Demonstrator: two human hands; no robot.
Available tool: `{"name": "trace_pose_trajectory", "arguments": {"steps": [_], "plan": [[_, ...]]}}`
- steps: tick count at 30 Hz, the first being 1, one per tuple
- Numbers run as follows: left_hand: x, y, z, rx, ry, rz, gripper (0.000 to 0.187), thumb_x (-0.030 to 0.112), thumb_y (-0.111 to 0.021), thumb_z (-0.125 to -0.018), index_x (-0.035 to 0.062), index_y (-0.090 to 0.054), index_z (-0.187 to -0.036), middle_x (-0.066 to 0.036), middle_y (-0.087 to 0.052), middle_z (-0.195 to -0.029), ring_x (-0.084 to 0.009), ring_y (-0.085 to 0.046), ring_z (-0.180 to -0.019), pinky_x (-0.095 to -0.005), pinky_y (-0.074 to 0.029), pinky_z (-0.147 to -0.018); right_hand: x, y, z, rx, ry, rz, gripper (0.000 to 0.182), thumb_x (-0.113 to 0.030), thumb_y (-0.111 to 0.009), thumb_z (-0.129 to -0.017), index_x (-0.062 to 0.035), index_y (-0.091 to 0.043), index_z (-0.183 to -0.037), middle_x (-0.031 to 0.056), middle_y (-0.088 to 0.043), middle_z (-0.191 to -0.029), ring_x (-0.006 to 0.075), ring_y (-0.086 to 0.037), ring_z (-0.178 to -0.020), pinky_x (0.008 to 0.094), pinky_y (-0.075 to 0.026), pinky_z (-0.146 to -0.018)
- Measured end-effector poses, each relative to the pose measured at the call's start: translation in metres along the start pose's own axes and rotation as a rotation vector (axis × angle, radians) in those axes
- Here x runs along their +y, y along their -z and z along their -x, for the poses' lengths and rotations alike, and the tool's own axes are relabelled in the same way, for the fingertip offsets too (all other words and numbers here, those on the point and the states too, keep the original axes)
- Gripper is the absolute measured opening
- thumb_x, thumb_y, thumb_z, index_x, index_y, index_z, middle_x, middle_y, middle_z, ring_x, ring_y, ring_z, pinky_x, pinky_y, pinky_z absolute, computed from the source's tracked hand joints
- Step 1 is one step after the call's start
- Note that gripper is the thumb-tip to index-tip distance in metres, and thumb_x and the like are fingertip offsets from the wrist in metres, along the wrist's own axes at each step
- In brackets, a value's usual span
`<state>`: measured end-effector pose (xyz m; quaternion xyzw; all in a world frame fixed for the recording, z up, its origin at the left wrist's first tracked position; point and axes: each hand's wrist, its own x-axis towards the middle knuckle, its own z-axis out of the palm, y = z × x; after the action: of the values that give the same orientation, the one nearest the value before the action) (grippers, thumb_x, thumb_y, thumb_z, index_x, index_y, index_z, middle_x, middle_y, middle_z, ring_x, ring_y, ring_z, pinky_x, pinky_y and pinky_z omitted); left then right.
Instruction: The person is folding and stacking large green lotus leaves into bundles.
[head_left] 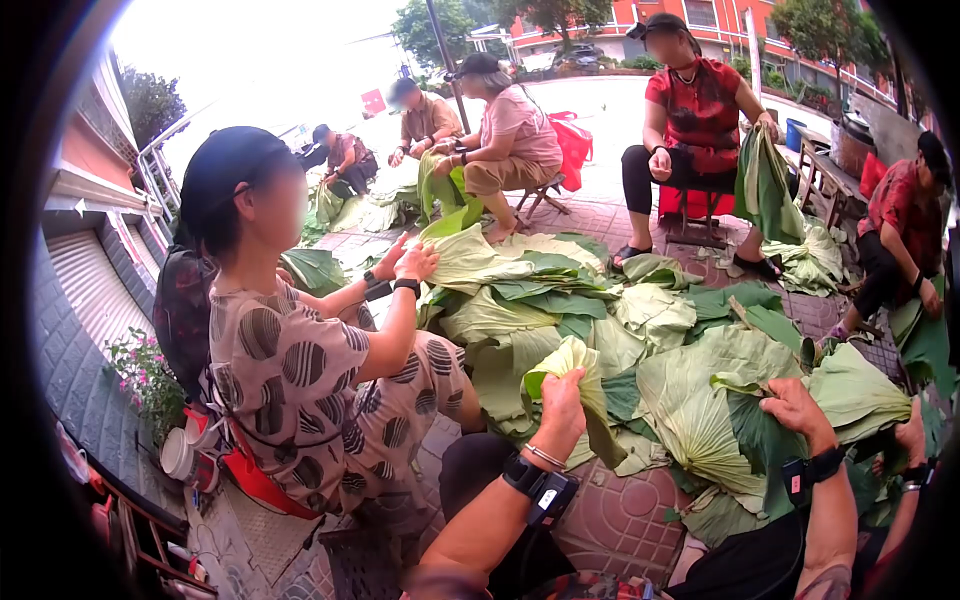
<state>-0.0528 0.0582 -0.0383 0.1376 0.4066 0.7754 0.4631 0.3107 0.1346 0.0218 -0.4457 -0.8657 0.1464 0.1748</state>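
My left hand (562,408), with a bangle and a strapped device at the wrist, is closed on a folded lotus leaf (592,388), pale underside showing. My right hand (795,408) is closed at the edge of another big lotus leaf (758,432), dark green on one side. Beyond both hands spreads a heap of lotus leaves (545,318), pale and dark green, overlapping on the paving. A large pale leaf (705,400) lies between my hands. The fingertips of my right hand are partly hidden.
A co-worker (290,340) sits close on my left, hands on a leaf. Another person's hand (910,437) reaches in at my right. More people sit around the heap, one in red (700,120) holding a hanging leaf (768,185). Buckets (180,452) stand at the left wall.
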Motion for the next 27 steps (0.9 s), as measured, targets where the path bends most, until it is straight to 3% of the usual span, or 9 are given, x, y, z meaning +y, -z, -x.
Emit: {"name": "trace_pose_trajectory", "arguments": {"steps": [3,7,8,14,18,20,21,25,27], "plan": [[0.002,-0.003,0.002,-0.015,-0.025,0.005,0.016,-0.003,-0.053,-0.075,0.0019,-0.052,-0.090,-0.006,-0.056,-0.085,-0.0149,-0.053,-0.074,-0.0275,-0.044,-0.065,-0.030,0.016,0.003,-0.358,-0.169,-0.763,0.021,-0.014,-0.054,-0.074,0.0040,-0.059,-0.082,0.0019,-0.061,-0.075,0.0129,-0.057,-0.069,0.0318,-0.043,-0.061],[0.031,-0.024,0.024,0.089,0.065,-0.390,0.009,0.002,-0.055,-0.075,0.0020,-0.053,-0.083,-0.004,-0.056,-0.074,-0.0141,-0.052,-0.059,-0.0276,-0.043,-0.054,-0.044,0.032,0.006,-0.176,-0.061,-1.487,0.037,-0.014,-0.059,-0.070,0.0117,-0.056,-0.096,0.0148,-0.062,-0.093,0.0206,-0.061,-0.084,0.0292,-0.047,-0.081],[-0.040,0.062,-0.064,-0.155,0.104,-0.250,0.010,0.006,-0.057,-0.075,0.0012,-0.055,-0.083,-0.003,-0.056,-0.070,-0.0133,-0.049,-0.052,-0.0275,-0.041,-0.049,-0.036,0.030,0.003,-0.140,-0.069,-1.529,0.038,-0.010,-0.055,-0.071,0.0116,-0.054,-0.102,0.0164,-0.061,-0.097,0.0202,-0.060,-0.085,0.0297,-0.046,-0.082],[0.019,-0.009,0.015,-0.104,0.116,-0.035,0.022,0.003,-0.054,-0.076,0.0006,-0.053,-0.098,-0.005,-0.057,-0.082,-0.0159,-0.054,-0.066,-0.0292,-0.045,-0.062,0.004,0.011,-0.007,-0.028,-0.299,-1.387,0.029,-0.005,-0.052,-0.075,0.0093,-0.055,-0.100,0.0112,-0.063,-0.089,0.0152,-0.060,-0.075,0.0270,-0.048,-0.074],[-0.002,-0.001,-0.001,-0.056,-0.017,-0.032,0.022,0.000,-0.053,-0.076,0.0006,-0.051,-0.098,-0.005,-0.057,-0.086,-0.0154,-0.054,-0.071,-0.0273,-0.044,-0.067,0.017,0.000,-0.008,-0.004,-0.348,-0.950,0.022,-0.007,-0.053,-0.073,0.0050,-0.058,-0.091,0.0018,-0.058,-0.072,0.0088,-0.052,-0.066,0.0253,-0.044,-0.060],[-0.001,-0.002,0.000,-0.028,-0.005,-0.014,0.021,-0.002,-0.053,-0.075,0.0007,-0.052,-0.095,-0.005,-0.057,-0.087,-0.0150,-0.054,-0.075,-0.0266,-0.043,-0.068,0.033,-0.005,-0.008,0.044,-0.122,-0.271,0.018,-0.009,-0.054,-0.070,0.0046,-0.054,-0.082,0.0068,-0.053,-0.063,0.0102,-0.051,-0.064,0.0306,-0.042,-0.056],[0.000,-0.003,0.001,-0.030,-0.005,-0.014,0.021,-0.002,-0.053,-0.075,0.0007,-0.052,-0.095,-0.005,-0.057,-0.087,-0.0150,-0.054,-0.075,-0.0266,-0.043,-0.068,0.032,-0.007,-0.007,0.092,-0.096,-0.119,0.023,-0.015,-0.056,-0.067,0.0044,-0.045,-0.073,0.0188,-0.043,-0.058,0.0267,-0.051,-0.057,0.0395,-0.038,-0.055],[0.002,-0.004,0.002,-0.020,0.002,-0.006,0.021,-0.003,-0.054,-0.075,0.0000,-0.052,-0.095,-0.005,-0.057,-0.086,-0.0149,-0.054,-0.074,-0.0272,-0.044,-0.065,0.015,-0.014,-0.003,0.107,-0.013,-0.004,0.028,-0.020,-0.056,-0.069,0.0043,-0.043,-0.067,0.0226,-0.045,-0.061,0.0386,-0.047,-0.061,0.0397,-0.037,-0.055],[0.002,-0.003,0.001,-0.031,0.011,-0.005,0.020,-0.003,-0.054,-0.075,0.0001,-0.052,-0.095,-0.005,-0.057,-0.086,-0.0148,-0.054,-0.073,-0.0275,-0.044,-0.064,-0.002,-0.011,-0.004,0.022,0.036,-0.064,0.029,-0.020,-0.056,-0.068,0.0043,-0.041,-0.067,0.0209,-0.042,-0.059,0.0337,-0.046,-0.057,0.0393,-0.036,-0.053]]}}
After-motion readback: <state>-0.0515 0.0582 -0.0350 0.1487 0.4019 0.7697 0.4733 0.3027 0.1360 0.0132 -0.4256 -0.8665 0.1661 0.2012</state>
